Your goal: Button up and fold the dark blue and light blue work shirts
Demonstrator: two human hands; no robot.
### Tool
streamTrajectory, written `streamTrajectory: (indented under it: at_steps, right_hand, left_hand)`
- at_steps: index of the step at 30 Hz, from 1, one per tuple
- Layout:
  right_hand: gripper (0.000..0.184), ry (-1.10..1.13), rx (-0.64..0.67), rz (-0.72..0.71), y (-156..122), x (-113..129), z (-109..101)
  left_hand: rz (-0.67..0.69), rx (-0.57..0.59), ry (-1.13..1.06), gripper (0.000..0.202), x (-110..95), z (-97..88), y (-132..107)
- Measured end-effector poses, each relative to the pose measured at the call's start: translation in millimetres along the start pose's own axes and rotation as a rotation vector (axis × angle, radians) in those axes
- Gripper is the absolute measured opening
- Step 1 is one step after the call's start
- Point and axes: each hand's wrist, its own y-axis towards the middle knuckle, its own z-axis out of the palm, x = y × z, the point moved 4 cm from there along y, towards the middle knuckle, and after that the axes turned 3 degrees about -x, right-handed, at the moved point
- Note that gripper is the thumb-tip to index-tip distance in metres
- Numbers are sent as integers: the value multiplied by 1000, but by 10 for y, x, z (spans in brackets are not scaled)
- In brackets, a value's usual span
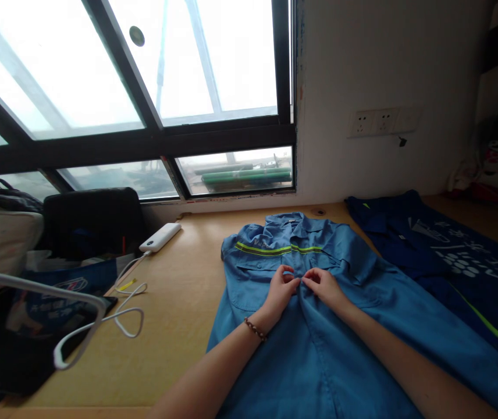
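The left hand [283, 288] and the right hand [324, 286] are working side by side, each pinching with thumb and forefinger nearly together on the front strip of a blue shirt [305, 349]. What lies between the fingertips is too small to make out. The shirt is lying face up on the table [179, 302], its collar [284, 219] pointing toward the window [214, 64]. The laying-out is looking done: the body is spreading wide, and the front edges are running close together below the hands. The work at the front strip is seemingly going on at chest height; whether any buttons are fastened above or below, I cannot tell. Beyond, a dark blue garment [432, 256] is lying flat to the right, and a power bank [162, 237] is resting near the table's left edge.
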Motion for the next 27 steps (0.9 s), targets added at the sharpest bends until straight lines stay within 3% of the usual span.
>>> streamTrajectory:
  at_steps: [11, 20, 27]
  right_hand:
    - [21, -31, -11, -34, 8, -18, 6]
    - [23, -48, -20, -15, -35, 49, 0]
    - [18, -40, -16, -96, -66, 159, -9]
  left_hand:
    - [-186, -53, -190, 35, 49, -80, 26]
    - [-139, -12, -211, 38, 59, -72, 58]
    - [-80, 19, -204, 43, 59, -57, 70]
